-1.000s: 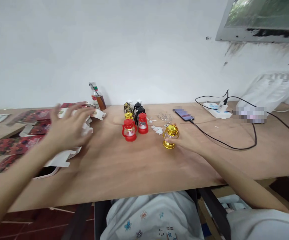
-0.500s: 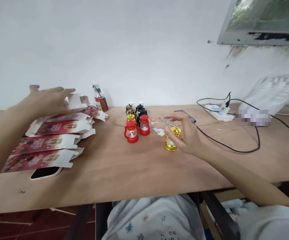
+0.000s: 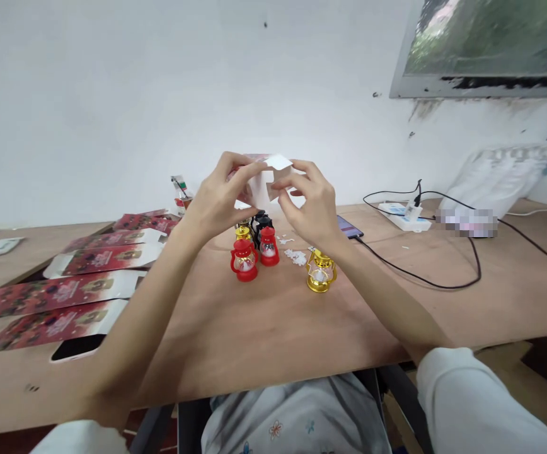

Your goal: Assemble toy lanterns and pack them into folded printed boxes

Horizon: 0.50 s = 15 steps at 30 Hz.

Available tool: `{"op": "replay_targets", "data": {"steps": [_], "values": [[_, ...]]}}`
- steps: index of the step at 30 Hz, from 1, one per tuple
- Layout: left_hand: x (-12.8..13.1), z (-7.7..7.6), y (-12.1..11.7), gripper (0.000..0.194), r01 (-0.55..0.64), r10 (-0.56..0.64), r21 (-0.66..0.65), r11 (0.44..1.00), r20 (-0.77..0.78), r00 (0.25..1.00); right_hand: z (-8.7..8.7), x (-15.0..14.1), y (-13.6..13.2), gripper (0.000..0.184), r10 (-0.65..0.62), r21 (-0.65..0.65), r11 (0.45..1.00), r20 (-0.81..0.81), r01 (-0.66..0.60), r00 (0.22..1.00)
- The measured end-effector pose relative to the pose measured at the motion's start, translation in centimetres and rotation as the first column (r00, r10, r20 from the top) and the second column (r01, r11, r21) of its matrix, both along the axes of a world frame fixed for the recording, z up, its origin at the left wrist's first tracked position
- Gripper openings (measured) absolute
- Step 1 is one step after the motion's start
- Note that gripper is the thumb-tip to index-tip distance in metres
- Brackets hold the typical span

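Note:
Both my hands hold up a small cardboard box [image 3: 260,188] in front of the wall, its white end flaps sticking out towards the right. My left hand [image 3: 226,194] grips the box body, and the fingers of my right hand [image 3: 309,198] pinch at its flaps. Below the right wrist a gold lantern [image 3: 319,271] stands on the table. Left of it are two red lanterns [image 3: 244,260], with a gold lantern [image 3: 242,234] and black lanterns [image 3: 263,222] behind, partly hidden by my left hand.
Several flattened red boxes [image 3: 60,293] lie overlapping at the left, above a phone [image 3: 77,347]. White paper bits [image 3: 296,256] lie between the lanterns. A second phone [image 3: 349,227], a power strip [image 3: 403,216] and a black cable [image 3: 425,285] are at the right. A bottle [image 3: 181,195] stands behind.
My left hand has moved from the box pile to the middle with a box. My right hand has left the gold lantern, risen, and now touches the box's flaps.

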State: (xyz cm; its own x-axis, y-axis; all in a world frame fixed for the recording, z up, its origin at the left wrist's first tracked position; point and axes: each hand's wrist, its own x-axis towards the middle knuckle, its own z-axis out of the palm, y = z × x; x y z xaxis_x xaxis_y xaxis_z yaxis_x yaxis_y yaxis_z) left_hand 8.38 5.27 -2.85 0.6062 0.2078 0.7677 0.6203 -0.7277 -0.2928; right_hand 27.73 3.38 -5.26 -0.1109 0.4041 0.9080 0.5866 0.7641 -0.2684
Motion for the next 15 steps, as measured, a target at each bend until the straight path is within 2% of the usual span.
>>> {"op": "replay_targets", "data": {"steps": [4, 7, 9, 12, 15], "values": [[1.4, 0.5, 0.7, 0.056, 0.021, -0.021, -0.006, 1.0, 0.064, 0.998, 1.5, 0.4, 1.7, 0.019, -0.099, -0.138, 0.987, -0.11, 0.084, 0.989], [1.6, 0.1, 0.8, 0.051, 0.03, -0.028, -0.019, 0.999, 0.095, 0.995, 1.6, 0.9, 2.2, 0.024, -0.163, -0.237, 0.963, -0.13, 0.129, 0.978], [1.4, -0.3, 1.1, 0.048, 0.048, -0.044, -0.046, 0.998, 0.083, 0.996, 1.3, 1.3, 2.4, 0.023, -0.128, -0.27, 0.958, -0.096, 0.098, 0.987], [1.3, -0.8, 1.5, 0.049, 0.067, -0.059, -0.09, 0.994, 0.085, 0.995, 0.8, 1.8, 2.5, 0.016, 0.011, -0.26, 0.966, -0.017, -0.015, 1.0], [1.3, -0.6, 1.2, 0.055, 0.074, -0.062, -0.162, 0.984, 0.078, 0.995, 0.7, 1.9, 2.7, 0.034, 0.036, -0.257, 0.966, 0.017, -0.031, 0.999]]}}
